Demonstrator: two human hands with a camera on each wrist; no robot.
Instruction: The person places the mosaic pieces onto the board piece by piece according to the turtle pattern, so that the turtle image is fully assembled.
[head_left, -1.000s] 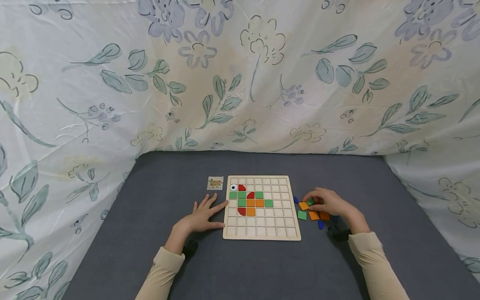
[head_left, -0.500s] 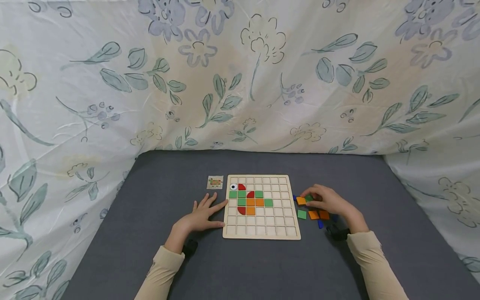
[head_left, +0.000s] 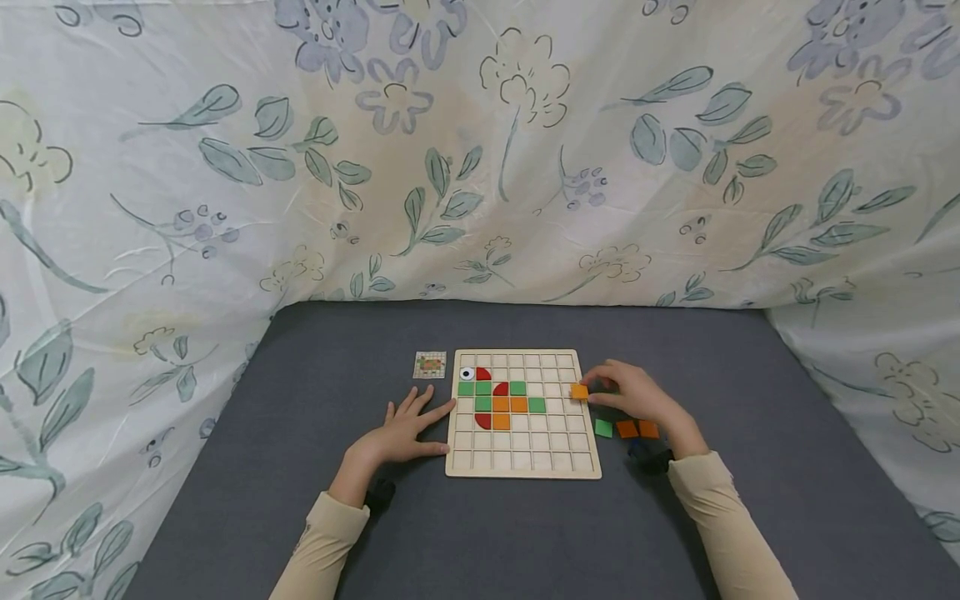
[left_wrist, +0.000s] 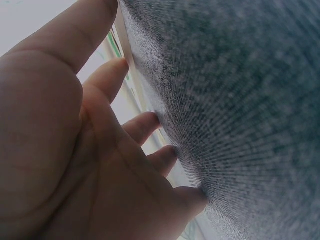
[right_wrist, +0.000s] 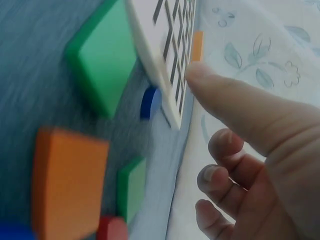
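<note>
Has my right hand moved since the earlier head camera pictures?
Yes. Judged against the wooden grid board, the right hand has moved left, bringing the orange square tile to the board's right edge.

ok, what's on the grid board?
On the grid board: one eye tile, three red pieces, five green squares, three orange squares. The right hand holds another orange tile over the board's right edge. The board under these can't be seen.
</note>
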